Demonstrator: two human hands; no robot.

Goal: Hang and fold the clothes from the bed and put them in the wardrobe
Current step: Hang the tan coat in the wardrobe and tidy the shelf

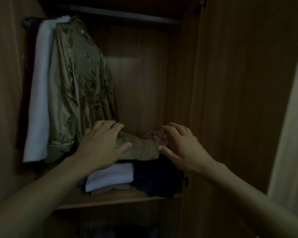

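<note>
Inside the dim wardrobe a stack of folded clothes sits on the wooden shelf (120, 199). On top lies a folded beige garment (141, 148), with a pinkish patterned piece (156, 135) behind it. Under it are a folded white garment (110, 176) and a dark navy one (155, 181). My left hand (101, 143) hovers over the beige garment's left end with fingers spread, thumb near the cloth. My right hand (181, 145) is at its right end, fingers relaxed and spread, holding nothing. An olive shiny jacket (79, 83) and a white garment (40, 93) hang from the rail (127, 14).
The wardrobe's open door (239, 83) stands at the right, a pale wall or curtain (292, 134) beyond it. The left side panel (5, 83) is close to the hanging clothes. A darker compartment with vague dark items lies under the shelf.
</note>
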